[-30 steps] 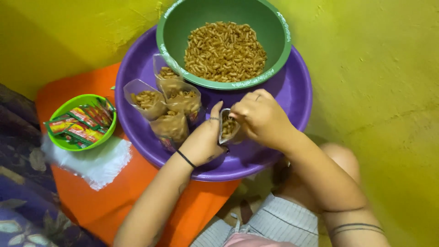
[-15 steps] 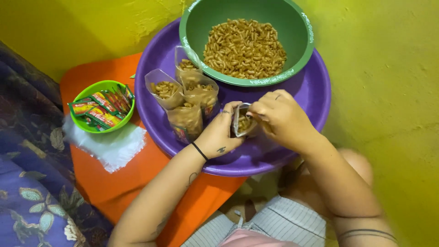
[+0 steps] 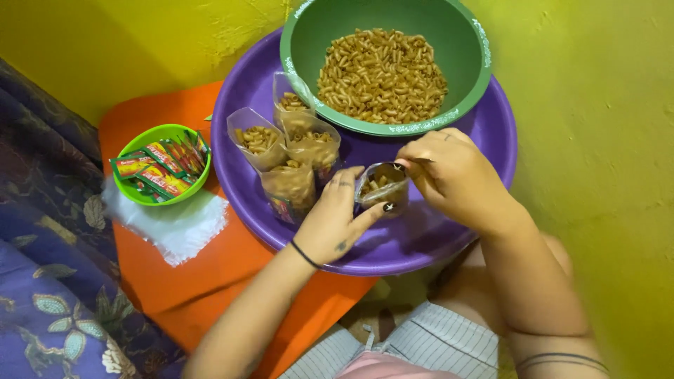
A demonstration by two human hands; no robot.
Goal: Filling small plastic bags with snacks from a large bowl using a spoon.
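Note:
My left hand (image 3: 335, 221) grips a small clear bag of brown pasta snacks (image 3: 381, 188) by its side, over the purple basin (image 3: 421, 238). My right hand (image 3: 456, 175) pinches the bag's open rim from the right, fingers closed on the plastic. Beyond the hands, a green bowl (image 3: 472, 81) heaped with the same loose snacks stands in the basin. Several filled clear bags (image 3: 291, 154) stand upright, left of the held bag.
A small lime-green bowl (image 3: 133, 193) of red and green sachets sits on an orange board (image 3: 203, 274), beside a stack of empty clear bags (image 3: 175, 228). Patterned purple cloth (image 3: 49, 281) lies at the left. Yellow walls surround the corner. My knee is at the lower right.
My right hand has shifted to the right and up along the bag's rim, and the bag's mouth is now wider. The view has drifted slightly.

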